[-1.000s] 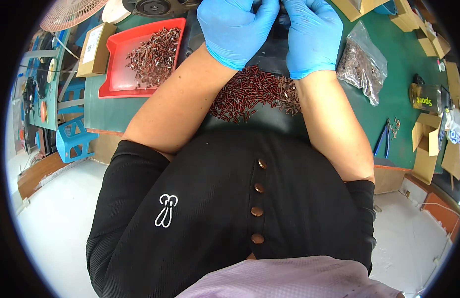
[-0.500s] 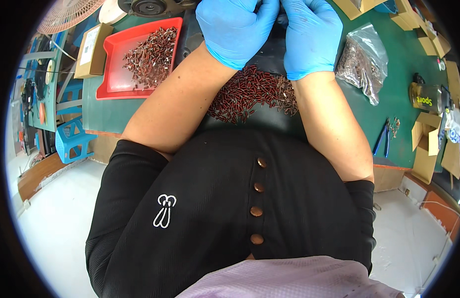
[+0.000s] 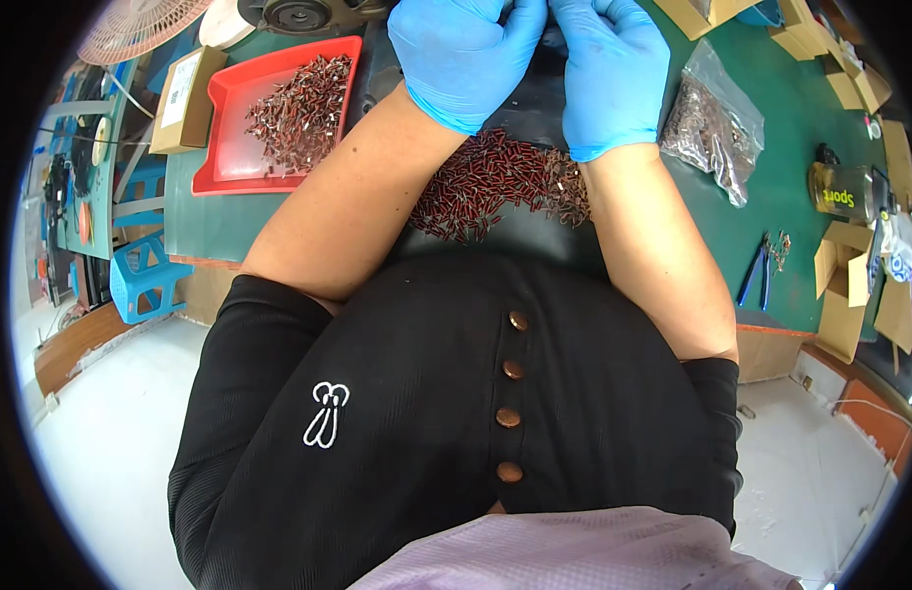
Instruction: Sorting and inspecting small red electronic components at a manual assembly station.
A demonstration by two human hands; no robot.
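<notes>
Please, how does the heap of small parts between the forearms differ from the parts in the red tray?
The heap between the forearms lies loose on a dark mat, while the parts in the red tray sit inside raised walls. The heap looks redder; the tray parts look greyer and duller. The heap is right below the gloved hands, the tray off to the left. Both are piles of many small parts.

Fingers of left hand point(image 3: 463, 54) and right hand point(image 3: 606, 74) curled inward, tips cut off by the top edge; whatever sat pinched between them hidden. Below the fingers, part of the red-brown parts pile point(image 3: 495, 182) covered by both forearms. Left of the fingers, round grey device point(image 3: 304, 14) cropped at the edge. Right of the fingers, clear bag point(image 3: 714, 123) contents too small to tell.
</notes>
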